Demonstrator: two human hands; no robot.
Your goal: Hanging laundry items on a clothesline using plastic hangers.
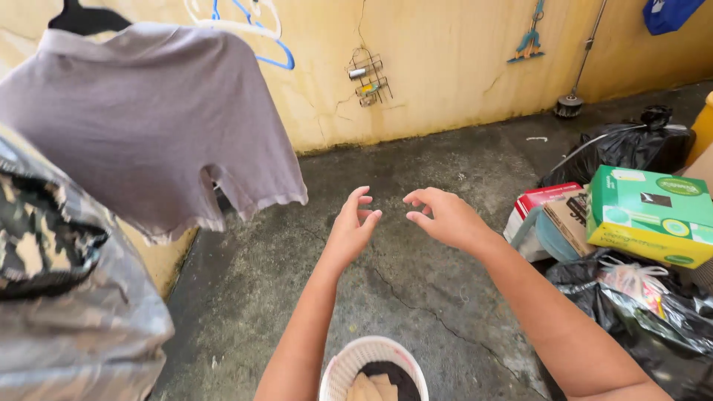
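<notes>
Left hand [352,226] and right hand [444,217] both loosely open, fingers curled, holding nothing, fingertips near each other. White laundry basket [349,362] sits below the left forearm; grey shirt [148,119] hangs up-left of the left hand.

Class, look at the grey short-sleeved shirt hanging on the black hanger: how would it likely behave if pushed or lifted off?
The grey short-sleeved shirt is probably floppy: its hem and sleeves droop in soft folds. It looks light, since one thin black hanger carries it. A push would likely set it swinging, as it hangs free. Both hands, left and right, are empty and apart from it.
</notes>
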